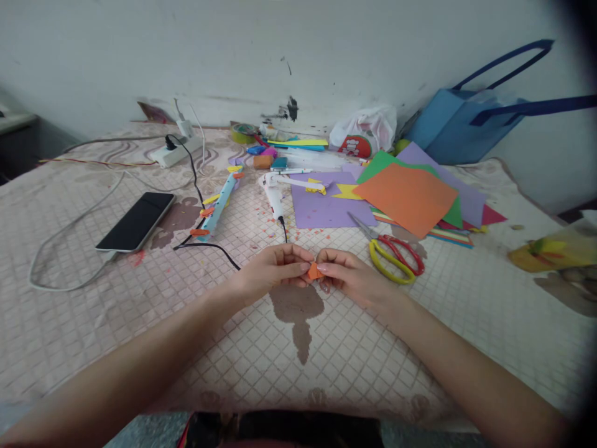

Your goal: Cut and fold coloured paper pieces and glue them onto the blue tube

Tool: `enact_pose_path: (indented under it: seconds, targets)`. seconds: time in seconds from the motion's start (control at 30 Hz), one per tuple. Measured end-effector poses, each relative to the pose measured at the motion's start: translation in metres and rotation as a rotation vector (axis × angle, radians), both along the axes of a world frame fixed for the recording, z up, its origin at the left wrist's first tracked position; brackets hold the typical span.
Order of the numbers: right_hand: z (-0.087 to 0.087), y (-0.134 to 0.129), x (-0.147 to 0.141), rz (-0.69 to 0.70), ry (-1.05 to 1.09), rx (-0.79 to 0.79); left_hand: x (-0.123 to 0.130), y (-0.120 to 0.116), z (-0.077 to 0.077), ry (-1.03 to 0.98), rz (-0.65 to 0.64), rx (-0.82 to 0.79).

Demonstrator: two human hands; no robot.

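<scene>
Between the fingertips of both hands is a small piece of orange paper (315, 271), held just above the tablecloth. My left hand (280, 266) pinches its left side with thumb and fingers. On the other side, my right hand (347, 272) grips the paper the same way. Scissors (392, 252) with one red and one yellow handle lie just beyond my right hand. A white hot glue gun (274, 198) rests beyond the hands, its black cord running toward me. To the left of it lies a light blue paper strip (219, 208) with orange and yellow pieces attached.
A phone (136, 222) on a white cable lies at the left, near a power strip (175, 152). Coloured sheets (408, 194) are stacked at the right, with a purple sheet (317, 208) beside them. Behind stand a blue bag (459, 127) and a white plastic bag (368, 127).
</scene>
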State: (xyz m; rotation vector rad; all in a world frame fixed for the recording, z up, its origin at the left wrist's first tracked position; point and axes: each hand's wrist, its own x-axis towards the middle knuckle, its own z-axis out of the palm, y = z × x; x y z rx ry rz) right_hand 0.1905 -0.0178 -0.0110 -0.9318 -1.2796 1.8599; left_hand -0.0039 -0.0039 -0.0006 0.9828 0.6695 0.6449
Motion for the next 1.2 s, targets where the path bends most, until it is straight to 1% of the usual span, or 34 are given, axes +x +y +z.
enact_pose_path:
  seconds: [0.37, 0.77, 1.2]
  targets:
    - [-0.0016, 0.0003, -0.0007, 0.006, -0.003, 0.007, -0.0003, -0.0005, -0.0028, -0.017, -0.003, -0.017]
    - [-0.0005, 0.0001, 0.0004, 0.016, 0.013, 0.013, 0.0007, -0.0012, -0.0018, -0.017, -0.009, -0.02]
    - [-0.0009, 0.0, 0.001, 0.009, 0.009, -0.002, 0.001, -0.0031, -0.003, -0.091, -0.029, -0.066]
